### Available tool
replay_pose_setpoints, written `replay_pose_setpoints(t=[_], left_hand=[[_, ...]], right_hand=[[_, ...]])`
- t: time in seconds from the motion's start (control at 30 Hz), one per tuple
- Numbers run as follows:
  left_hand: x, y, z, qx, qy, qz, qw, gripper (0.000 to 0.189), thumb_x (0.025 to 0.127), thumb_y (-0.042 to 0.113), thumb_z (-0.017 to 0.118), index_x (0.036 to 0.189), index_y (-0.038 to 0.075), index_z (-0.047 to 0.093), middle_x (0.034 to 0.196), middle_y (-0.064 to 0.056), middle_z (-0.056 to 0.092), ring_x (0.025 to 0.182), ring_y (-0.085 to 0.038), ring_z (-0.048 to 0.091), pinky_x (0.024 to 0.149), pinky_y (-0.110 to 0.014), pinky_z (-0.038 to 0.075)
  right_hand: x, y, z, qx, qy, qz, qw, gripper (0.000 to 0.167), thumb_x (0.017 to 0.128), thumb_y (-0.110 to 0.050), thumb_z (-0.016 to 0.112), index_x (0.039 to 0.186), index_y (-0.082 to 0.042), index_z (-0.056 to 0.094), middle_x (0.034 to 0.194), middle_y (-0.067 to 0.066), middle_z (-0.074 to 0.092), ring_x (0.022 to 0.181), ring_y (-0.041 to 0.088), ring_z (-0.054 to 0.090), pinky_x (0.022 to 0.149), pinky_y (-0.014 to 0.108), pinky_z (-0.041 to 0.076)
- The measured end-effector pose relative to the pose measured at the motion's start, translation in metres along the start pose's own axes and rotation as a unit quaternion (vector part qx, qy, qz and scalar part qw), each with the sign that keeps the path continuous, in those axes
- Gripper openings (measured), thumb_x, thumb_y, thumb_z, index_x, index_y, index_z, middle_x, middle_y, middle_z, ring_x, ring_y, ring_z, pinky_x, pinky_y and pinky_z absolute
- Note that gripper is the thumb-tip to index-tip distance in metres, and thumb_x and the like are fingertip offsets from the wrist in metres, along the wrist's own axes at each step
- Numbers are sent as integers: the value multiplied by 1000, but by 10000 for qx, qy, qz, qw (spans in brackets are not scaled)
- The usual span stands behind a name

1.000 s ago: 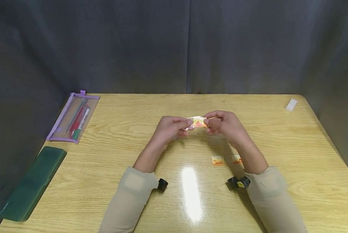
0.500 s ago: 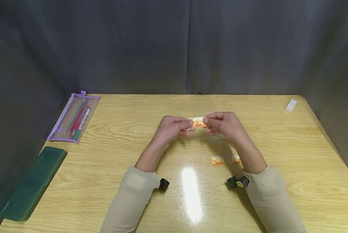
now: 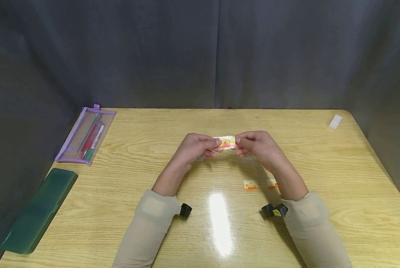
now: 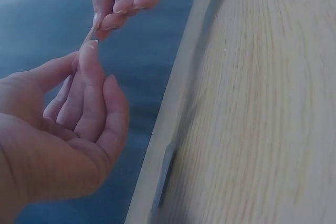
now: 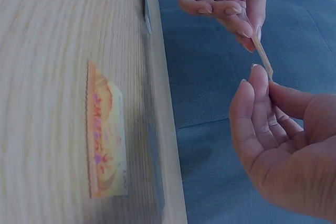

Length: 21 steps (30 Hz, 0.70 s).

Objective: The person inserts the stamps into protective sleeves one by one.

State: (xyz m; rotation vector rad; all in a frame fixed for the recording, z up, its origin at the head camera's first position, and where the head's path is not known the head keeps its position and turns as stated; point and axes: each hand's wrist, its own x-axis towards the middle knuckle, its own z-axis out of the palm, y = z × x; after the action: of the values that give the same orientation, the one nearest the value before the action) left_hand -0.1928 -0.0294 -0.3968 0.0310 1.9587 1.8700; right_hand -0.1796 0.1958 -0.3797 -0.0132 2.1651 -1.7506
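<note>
In the head view a small yellow-and-orange stamp (image 3: 228, 142) is held up above the table's middle. My left hand (image 3: 197, 147) pinches its left end between thumb and fingers, and my right hand (image 3: 258, 146) pinches the right end. Seen nearly edge-on in the right wrist view, the stamp (image 5: 264, 59) spans the gap between the two hands' fingertips. Two similar pieces lie on the table near my right forearm: one orange stamp (image 3: 251, 185) in full view, another stamp (image 3: 272, 184) partly covered by the wrist. The right wrist view shows a serrated edge on a lying stamp (image 5: 107, 135).
A purple-edged mesh pencil pouch (image 3: 86, 136) with pens lies at the back left, a green case (image 3: 39, 212) in front of it. At the back right is a small white block (image 3: 335, 121). Some greyish item (image 3: 199, 159) shows under my left hand.
Both hands keep their pinch on the stamp, whose face has tilted slightly. My right hand has come down a little and slightly away from the left. The stamps on the table have not moved.
</note>
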Motion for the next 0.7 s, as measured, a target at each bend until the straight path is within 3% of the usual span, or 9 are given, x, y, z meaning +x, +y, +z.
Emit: replay_pose_setpoints(t=[0.37, 0.7], left_hand=[[-1, -3, -1, 75, -33, -73, 9999, 25, 92, 22, 75, 108, 2, 78, 92, -8, 80, 84, -28, 77, 91, -48, 61], [-4, -7, -2, -13, -248, -162, 9996, 27, 93, 22, 75, 111, 2, 77, 89, -6, 80, 69, -13, 73, 91, -50, 60]], right_hand=[[-2, 2, -1, 46, -100, -98, 9999, 33, 104, -13, 56, 123, 13, 61, 84, -5, 71, 75, 8, 71, 78, 29, 63], [-1, 4, 3, -290, -173, -50, 9994, 29, 103, -14, 57, 119, 11, 63, 91, 7, 72, 81, 16, 72, 85, 37, 63]])
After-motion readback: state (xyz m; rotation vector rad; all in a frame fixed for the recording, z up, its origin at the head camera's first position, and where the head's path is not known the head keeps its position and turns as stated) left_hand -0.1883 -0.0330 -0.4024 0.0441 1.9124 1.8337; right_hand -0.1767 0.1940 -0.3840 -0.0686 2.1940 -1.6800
